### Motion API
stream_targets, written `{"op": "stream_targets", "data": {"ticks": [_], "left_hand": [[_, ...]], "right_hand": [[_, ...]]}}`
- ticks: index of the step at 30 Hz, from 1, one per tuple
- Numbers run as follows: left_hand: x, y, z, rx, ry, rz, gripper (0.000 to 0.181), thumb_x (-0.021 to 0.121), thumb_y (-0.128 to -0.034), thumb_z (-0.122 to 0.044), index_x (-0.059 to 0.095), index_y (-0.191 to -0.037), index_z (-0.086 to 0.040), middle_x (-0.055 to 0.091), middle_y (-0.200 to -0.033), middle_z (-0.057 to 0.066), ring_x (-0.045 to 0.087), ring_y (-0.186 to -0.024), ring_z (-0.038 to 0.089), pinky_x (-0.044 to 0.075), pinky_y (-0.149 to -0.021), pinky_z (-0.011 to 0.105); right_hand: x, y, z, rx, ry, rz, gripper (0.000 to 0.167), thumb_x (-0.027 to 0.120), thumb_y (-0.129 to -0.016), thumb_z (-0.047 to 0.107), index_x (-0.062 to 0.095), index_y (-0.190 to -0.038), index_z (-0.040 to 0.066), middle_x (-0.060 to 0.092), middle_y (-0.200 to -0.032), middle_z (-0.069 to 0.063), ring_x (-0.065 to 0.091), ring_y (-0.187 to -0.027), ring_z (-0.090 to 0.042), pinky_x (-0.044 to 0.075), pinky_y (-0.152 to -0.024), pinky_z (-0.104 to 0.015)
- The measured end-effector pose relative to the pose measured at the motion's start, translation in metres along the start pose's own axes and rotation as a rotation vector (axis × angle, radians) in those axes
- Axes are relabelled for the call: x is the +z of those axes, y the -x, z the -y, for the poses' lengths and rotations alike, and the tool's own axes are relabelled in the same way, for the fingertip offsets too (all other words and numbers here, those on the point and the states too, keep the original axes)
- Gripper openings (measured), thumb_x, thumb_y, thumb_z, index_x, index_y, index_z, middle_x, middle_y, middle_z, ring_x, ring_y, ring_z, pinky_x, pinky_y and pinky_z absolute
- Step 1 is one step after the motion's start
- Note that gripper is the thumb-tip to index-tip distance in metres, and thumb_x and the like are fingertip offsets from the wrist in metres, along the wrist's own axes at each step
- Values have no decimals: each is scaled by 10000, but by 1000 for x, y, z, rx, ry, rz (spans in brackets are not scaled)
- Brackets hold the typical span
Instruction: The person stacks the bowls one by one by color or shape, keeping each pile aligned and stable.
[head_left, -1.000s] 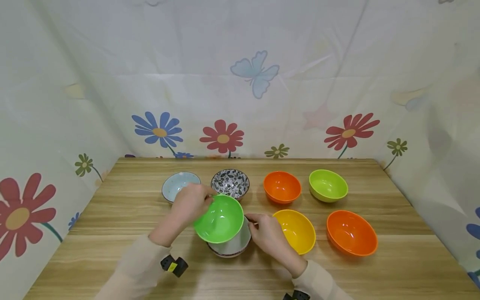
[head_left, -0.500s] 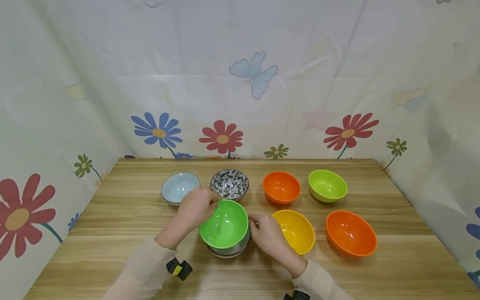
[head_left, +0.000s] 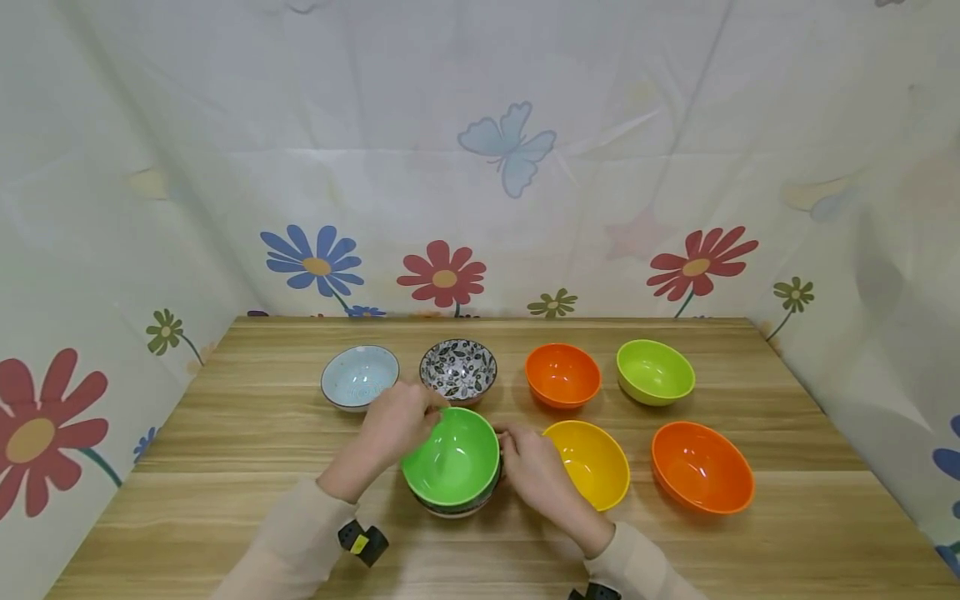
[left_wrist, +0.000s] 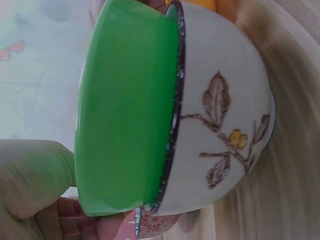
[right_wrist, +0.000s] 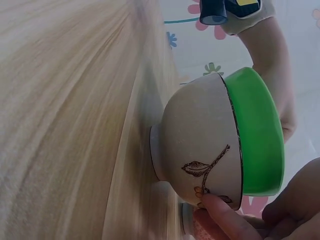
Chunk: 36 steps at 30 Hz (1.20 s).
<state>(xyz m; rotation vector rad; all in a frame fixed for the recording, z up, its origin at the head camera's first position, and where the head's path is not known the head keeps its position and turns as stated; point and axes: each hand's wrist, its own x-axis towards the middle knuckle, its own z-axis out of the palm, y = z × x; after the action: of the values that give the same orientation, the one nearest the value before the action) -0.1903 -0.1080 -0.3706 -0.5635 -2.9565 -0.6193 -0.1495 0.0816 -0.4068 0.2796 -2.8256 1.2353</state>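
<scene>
A bright green bowl [head_left: 453, 458] sits partly inside a white bowl [right_wrist: 200, 130] with a dark rim and a painted brown leaf sprig. The green bowl's rim stands above the white one in both wrist views. My left hand [head_left: 395, 427] pinches the green bowl's rim at its far left side, thumb and fingers around the edge. On the right, my right hand [head_left: 534, 465] holds the white bowl by its side near the rim, with fingertips on the painted wall. The white bowl's foot rests on the wooden table [head_left: 300, 450]; its inside is hidden.
Behind stand a pale blue bowl [head_left: 360, 377], a black-and-white patterned bowl [head_left: 459, 369], an orange bowl [head_left: 562, 375] and a lime green bowl [head_left: 656, 372]. A yellow bowl [head_left: 588, 462] is close beside my right hand, with a larger orange bowl [head_left: 701, 467] farther right.
My left hand has brought the green bowl right and down, from above the left part of the white bowl into it. My right hand has stayed at the white bowl.
</scene>
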Motion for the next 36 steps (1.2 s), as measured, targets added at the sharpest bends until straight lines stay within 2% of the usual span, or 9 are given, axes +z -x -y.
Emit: {"op": "stream_targets", "data": {"ticks": [6, 13, 19, 28, 36], "left_hand": [[5, -1, 3, 8, 6, 15, 146, 685, -800, -93, 739, -930, -131, 653, -731, -11, 479, -544, 69, 404, -454, 183], [10, -2, 5, 26, 15, 14, 159, 685, -790, -80, 738, -931, -129, 666, -754, -12, 476, -534, 56, 402, -450, 175], [13, -2, 6, 41, -11, -7, 152, 691, -780, -88, 746, -907, -152, 661, -725, -32, 455, -507, 52, 383, -436, 187], [13, -1, 4, 21, -1, -18, 147, 709, -772, -102, 749, -904, -153, 684, -815, -5, 480, -581, 68, 394, -466, 188], [15, -1, 5, 9, -2, -20, 149, 708, -770, -104, 751, -896, -170, 637, -807, -12, 489, -653, 84, 400, -509, 205]], "right_hand": [[0, 2, 0, 47, -55, 28, 287, 387, -943, 72, 595, -1118, -20, 674, -928, -128, 540, -505, -83, 451, -468, -225], [0, 1, 1, 72, -39, 34, 290, 403, -958, 148, 614, -1096, 4, 627, -798, -81, 518, -491, -84, 440, -485, -241], [0, 0, 1, 73, -32, 49, 291, 415, -959, 157, 622, -1084, -4, 622, -796, -72, 514, -502, -83, 438, -480, -233], [2, 0, 1, 53, -27, 33, 285, 426, -951, 141, 623, -1093, -8, 637, -835, -91, 512, -496, -75, 435, -466, -221], [2, 1, -1, 43, -28, 35, 284, 427, -948, 134, 628, -1090, -9, 650, -862, -102, 515, -509, -71, 438, -472, -218]]}}
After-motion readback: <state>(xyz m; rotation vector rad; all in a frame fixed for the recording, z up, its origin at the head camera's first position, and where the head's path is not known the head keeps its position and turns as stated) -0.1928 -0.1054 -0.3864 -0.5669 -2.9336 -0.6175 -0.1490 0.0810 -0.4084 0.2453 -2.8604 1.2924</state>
